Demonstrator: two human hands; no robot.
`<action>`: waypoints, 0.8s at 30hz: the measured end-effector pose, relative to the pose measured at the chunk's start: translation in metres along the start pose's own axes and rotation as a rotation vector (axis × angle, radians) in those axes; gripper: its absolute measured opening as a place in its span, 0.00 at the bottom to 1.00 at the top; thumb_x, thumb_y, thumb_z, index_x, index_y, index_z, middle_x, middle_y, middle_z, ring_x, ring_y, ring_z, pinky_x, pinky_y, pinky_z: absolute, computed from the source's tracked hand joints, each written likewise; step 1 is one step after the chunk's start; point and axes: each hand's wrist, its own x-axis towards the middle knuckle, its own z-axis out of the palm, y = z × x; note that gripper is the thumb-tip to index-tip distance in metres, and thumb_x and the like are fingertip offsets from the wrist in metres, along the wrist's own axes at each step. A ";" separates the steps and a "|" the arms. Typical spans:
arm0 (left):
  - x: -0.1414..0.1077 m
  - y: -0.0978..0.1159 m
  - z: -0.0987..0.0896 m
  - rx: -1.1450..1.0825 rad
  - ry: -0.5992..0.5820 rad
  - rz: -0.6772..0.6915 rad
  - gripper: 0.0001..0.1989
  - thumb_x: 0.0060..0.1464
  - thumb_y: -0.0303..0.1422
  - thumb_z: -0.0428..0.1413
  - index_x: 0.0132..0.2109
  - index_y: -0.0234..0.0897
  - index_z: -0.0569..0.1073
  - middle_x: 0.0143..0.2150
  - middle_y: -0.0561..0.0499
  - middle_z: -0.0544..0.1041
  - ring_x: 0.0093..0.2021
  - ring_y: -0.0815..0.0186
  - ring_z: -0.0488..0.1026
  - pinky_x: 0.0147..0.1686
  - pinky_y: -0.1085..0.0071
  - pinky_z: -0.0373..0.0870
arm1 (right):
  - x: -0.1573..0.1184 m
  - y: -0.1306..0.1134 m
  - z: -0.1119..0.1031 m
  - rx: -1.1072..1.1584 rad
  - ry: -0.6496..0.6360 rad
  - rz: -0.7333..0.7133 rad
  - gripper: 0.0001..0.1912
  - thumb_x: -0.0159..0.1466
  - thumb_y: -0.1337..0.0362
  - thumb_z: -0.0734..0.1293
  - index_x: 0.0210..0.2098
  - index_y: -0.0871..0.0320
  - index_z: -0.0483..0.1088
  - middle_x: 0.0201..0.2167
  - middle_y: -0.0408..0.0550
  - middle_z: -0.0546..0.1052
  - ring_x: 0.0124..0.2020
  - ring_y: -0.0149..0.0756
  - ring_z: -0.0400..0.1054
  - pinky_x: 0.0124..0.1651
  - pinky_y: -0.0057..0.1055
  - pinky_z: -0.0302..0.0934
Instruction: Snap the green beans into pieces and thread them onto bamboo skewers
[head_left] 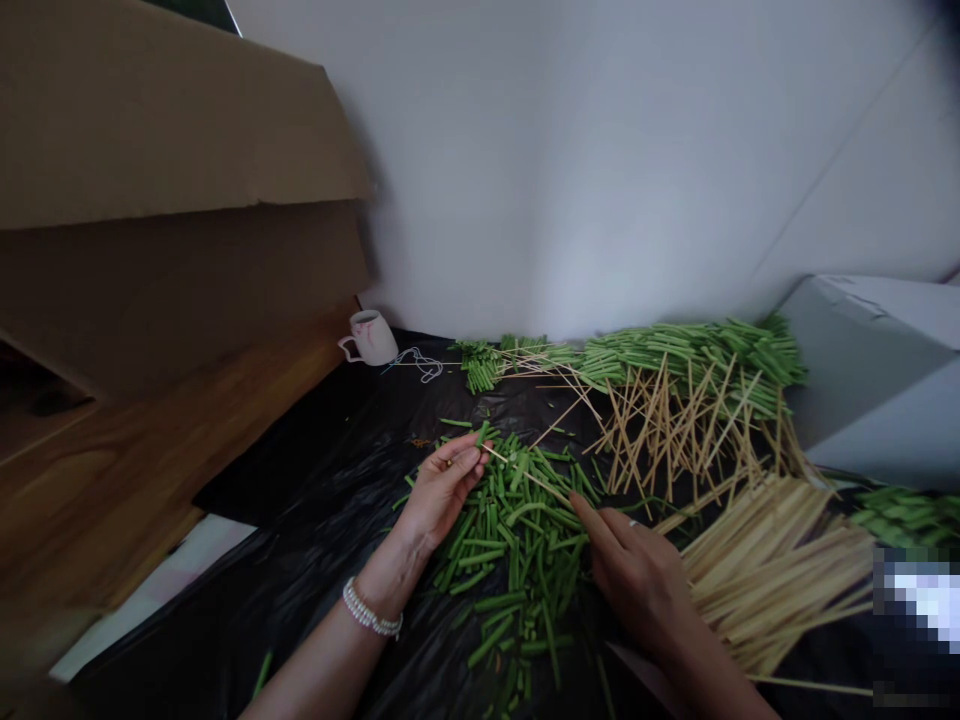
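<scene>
My left hand [452, 472] pinches a short piece of green vegetable stem [482, 434] between thumb and fingers. From the right, my right hand [643, 565] grips a thin wooden skewer [553, 490]. The skewer's far end reaches the stem piece at my left fingertips; whether it has gone in, I cannot tell. Below both hands lies a loose heap of cut green stem pieces [487, 530]. Beside my right hand is a thick pile of bare skewers [780, 560]. Beyond it, skewers loaded with green pieces [675, 350] are stacked against the wall, their bare ends [652, 435] pointing toward me.
Black plastic sheeting [300, 560] covers the work surface. A white mug [371, 338] stands at the back left near a tangled cord [429, 366]. A large cardboard box [187, 130] rises at left, and a white box [877, 380] stands at right. More green pieces [911, 515] lie at far right.
</scene>
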 end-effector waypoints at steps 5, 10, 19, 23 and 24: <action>-0.001 0.001 0.001 -0.002 0.014 0.000 0.15 0.42 0.28 0.70 0.41 0.32 0.81 0.39 0.45 0.82 0.33 0.73 0.76 0.35 0.79 0.73 | -0.001 0.000 0.001 -0.005 0.015 0.003 0.23 0.62 0.79 0.57 0.54 0.62 0.68 0.28 0.44 0.75 0.23 0.29 0.64 0.28 0.30 0.54; -0.001 0.002 0.002 -0.013 0.020 0.006 0.14 0.42 0.29 0.70 0.39 0.32 0.82 0.37 0.46 0.82 0.33 0.73 0.76 0.35 0.79 0.73 | -0.001 0.000 0.001 -0.014 0.014 0.002 0.23 0.62 0.79 0.57 0.53 0.62 0.69 0.28 0.44 0.74 0.22 0.29 0.63 0.28 0.29 0.54; 0.000 0.001 0.001 -0.007 0.041 0.002 0.15 0.40 0.29 0.71 0.39 0.32 0.82 0.37 0.46 0.82 0.33 0.73 0.76 0.35 0.79 0.73 | -0.001 0.000 0.000 0.021 0.006 0.000 0.22 0.63 0.78 0.57 0.54 0.63 0.68 0.28 0.44 0.74 0.23 0.30 0.63 0.29 0.29 0.55; 0.000 0.001 0.001 0.002 0.040 0.003 0.14 0.41 0.30 0.71 0.38 0.32 0.82 0.38 0.46 0.82 0.33 0.73 0.76 0.35 0.79 0.73 | -0.004 0.000 0.002 0.013 -0.010 0.002 0.24 0.62 0.78 0.57 0.56 0.63 0.68 0.28 0.44 0.73 0.23 0.29 0.63 0.29 0.29 0.55; 0.000 0.001 0.001 0.005 0.040 0.004 0.14 0.41 0.29 0.70 0.38 0.32 0.82 0.38 0.46 0.82 0.33 0.73 0.76 0.35 0.79 0.73 | -0.005 0.000 0.003 0.009 -0.012 0.005 0.25 0.61 0.78 0.57 0.56 0.62 0.68 0.28 0.44 0.74 0.23 0.29 0.63 0.28 0.29 0.55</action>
